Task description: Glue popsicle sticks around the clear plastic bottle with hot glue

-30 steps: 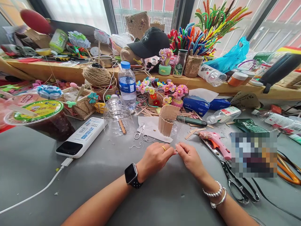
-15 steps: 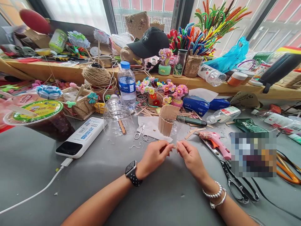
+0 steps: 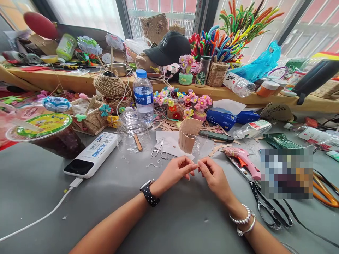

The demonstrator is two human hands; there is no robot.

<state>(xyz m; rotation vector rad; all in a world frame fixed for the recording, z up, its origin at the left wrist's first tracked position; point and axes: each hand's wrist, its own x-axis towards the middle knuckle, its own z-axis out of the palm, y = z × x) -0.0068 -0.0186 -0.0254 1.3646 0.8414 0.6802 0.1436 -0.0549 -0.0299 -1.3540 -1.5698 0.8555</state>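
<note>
My left hand (image 3: 180,170) and my right hand (image 3: 213,175) meet tip to tip above the grey tabletop. Both are closed in a pinch around a small pale wooden piece, mostly hidden behind the fingertips. Just beyond them stands a curved fence of wooden craft sticks (image 3: 186,135), joined side by side with rounded ends up, partly around clear plastic. Beneath its left side lies a white paper (image 3: 173,146). Small scissors (image 3: 158,149) rest at that paper's edge, left of my fingers. A pink glue gun (image 3: 245,161) lies to the right of my right hand.
Large black-handled scissors (image 3: 261,201) lie at right. A cut clear bottle (image 3: 134,134) and a white power bank (image 3: 91,155) with cable are at left, beside a lidded drink cup (image 3: 50,137). Loose craft sticks (image 3: 169,126) and a water bottle (image 3: 143,95) sit behind.
My left hand has turned a little, its wrist rolling so the watch face points away. The fingertips have come closer together, covering more of the small wooden piece.
</note>
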